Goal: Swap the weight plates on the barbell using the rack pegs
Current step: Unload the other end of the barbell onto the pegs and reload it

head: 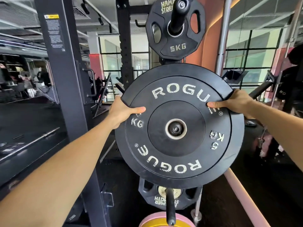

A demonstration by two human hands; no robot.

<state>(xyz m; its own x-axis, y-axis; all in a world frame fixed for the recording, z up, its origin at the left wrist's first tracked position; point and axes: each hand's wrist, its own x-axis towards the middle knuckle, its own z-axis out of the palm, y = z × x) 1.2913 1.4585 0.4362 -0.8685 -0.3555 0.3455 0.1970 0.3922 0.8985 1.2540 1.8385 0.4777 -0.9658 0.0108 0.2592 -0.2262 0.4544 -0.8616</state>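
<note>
A large black Rogue bumper plate (177, 149) marked 5 KG fills the middle of the head view. The end of a rack peg (175, 129) shows inside its steel centre hole. My left hand (122, 113) grips the plate's upper left rim, thumb across the face. My right hand (236, 102) grips the upper right rim the same way. Above it a smaller black 5KG grip plate (176, 45) hangs on a higher peg (177, 15). Below, another black grip plate (157, 198) sits on a lower peg (170, 208). The barbell is not clearly in view.
A dark rack upright (65, 79) stands at the left, and a second perforated upright (125, 46) rises behind the plates. A pink and yellow plate (155, 222) shows at the bottom edge. A pink bar (242, 197) slants along the floor at right. A person stands at far right.
</note>
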